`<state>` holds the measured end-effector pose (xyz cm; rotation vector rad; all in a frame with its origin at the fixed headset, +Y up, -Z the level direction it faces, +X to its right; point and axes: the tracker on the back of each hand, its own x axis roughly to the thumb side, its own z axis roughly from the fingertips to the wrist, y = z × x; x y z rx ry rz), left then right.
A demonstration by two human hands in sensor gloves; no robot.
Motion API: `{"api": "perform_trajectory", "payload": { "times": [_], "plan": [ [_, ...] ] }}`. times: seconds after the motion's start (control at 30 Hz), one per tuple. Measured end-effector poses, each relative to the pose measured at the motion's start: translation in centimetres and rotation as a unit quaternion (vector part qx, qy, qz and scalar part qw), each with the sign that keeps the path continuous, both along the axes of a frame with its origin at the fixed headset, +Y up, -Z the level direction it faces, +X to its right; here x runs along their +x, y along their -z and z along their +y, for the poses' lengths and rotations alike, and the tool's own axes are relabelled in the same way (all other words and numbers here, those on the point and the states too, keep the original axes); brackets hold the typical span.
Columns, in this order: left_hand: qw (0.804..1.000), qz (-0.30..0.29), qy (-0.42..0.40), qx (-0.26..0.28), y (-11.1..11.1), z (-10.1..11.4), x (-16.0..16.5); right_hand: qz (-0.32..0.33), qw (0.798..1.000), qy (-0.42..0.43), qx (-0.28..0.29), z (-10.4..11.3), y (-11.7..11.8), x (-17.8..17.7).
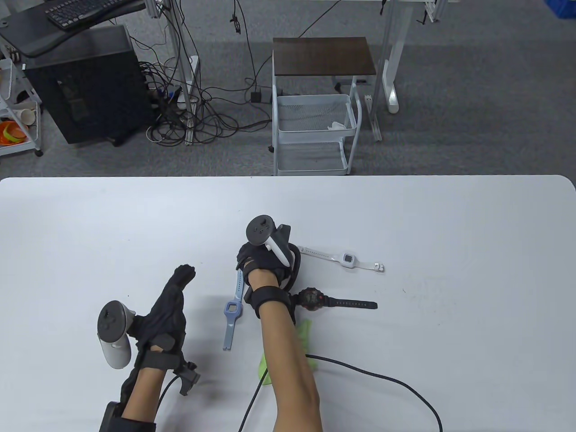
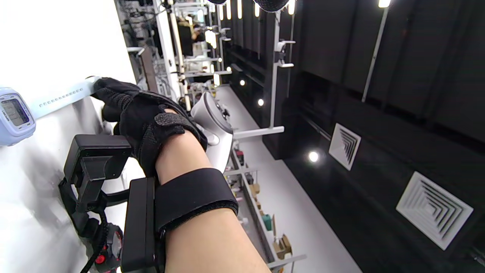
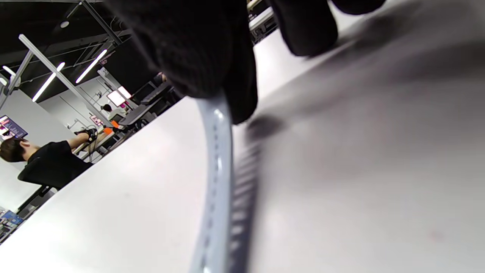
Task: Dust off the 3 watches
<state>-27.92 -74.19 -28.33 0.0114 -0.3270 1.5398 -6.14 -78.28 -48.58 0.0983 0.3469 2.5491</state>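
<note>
Three watches lie on the white table [image 1: 450, 225]: a light blue watch [image 1: 231, 313], a black watch [image 1: 315, 298] and a white watch [image 1: 348, 259]. My right hand [image 1: 243, 270] reaches across and pinches the far strap end of the light blue watch. The right wrist view shows that strap [image 3: 219, 151] held under my fingertips [image 3: 242, 91]. In the left wrist view the blue watch face [image 2: 13, 113] rests on the table and my right hand [image 2: 104, 93] holds its strap. My left hand [image 1: 182, 275] rests on its edge left of the watches, fingers loosely curled, holding nothing.
A green cloth [image 1: 306, 334] lies on the table under my right forearm, just below the black watch. A black cable [image 1: 387, 382] runs across the table's front right. Beyond the far edge stands a white wire cart [image 1: 315, 130].
</note>
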Motion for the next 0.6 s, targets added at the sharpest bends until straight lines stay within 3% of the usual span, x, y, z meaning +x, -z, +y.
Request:
{"api": "perform_trajectory", "payload": {
  "times": [0.37, 0.6],
  "plan": [
    [1.000, -0.006, 0.009, -0.005, 0.1, -0.2, 0.4, -0.003, 1.000, 0.018, 0.021, 0.1, -0.2, 1.0],
    [1.000, -0.013, 0.018, -0.007, 0.1, -0.3, 0.8, -0.004, 0.997, 0.063, 0.053, 2.4, -1.3, 3.3]
  ]
}}
